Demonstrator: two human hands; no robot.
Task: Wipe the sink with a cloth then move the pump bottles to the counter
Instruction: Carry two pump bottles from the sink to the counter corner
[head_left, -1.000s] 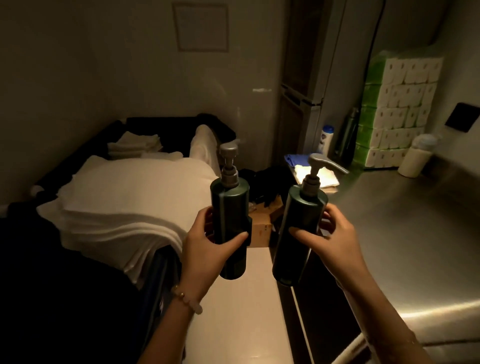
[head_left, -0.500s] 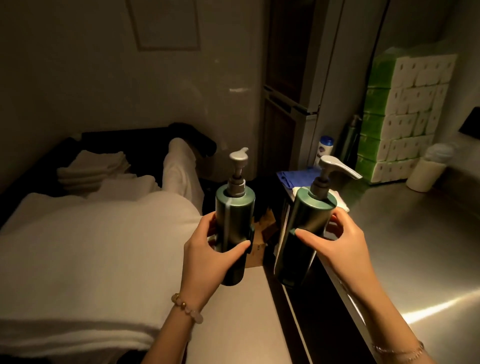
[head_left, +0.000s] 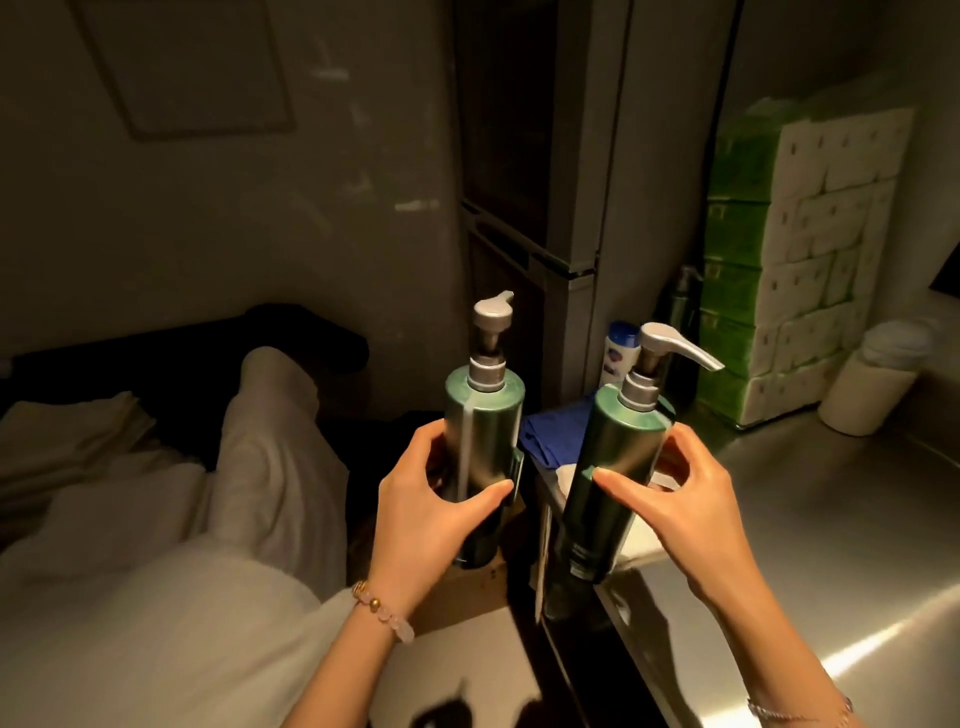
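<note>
Two dark green pump bottles with silver pump heads are held up in front of me. My left hand (head_left: 431, 499) grips the left bottle (head_left: 485, 431) round its lower half, above a brown box. My right hand (head_left: 685, 509) grips the right bottle (head_left: 621, 467), whose base hangs just over the left edge of the steel counter (head_left: 810, 545). Both bottles are upright, the right one leaning slightly. A blue cloth (head_left: 550, 436) lies on the counter behind them. The sink is not in view.
Stacked white towels (head_left: 156, 571) fill the left side. On the counter's far end stand a green-and-white stack of tissue packs (head_left: 800, 270), a white jar (head_left: 878, 379), a small white bottle with a blue cap (head_left: 621, 353) and a dark bottle (head_left: 683, 301). A tall cabinet (head_left: 550, 156) rises behind.
Both hands have carried the bottles forward and to the right, closer to the steel counter. The view has swung right, so the towels have slid leftward.
</note>
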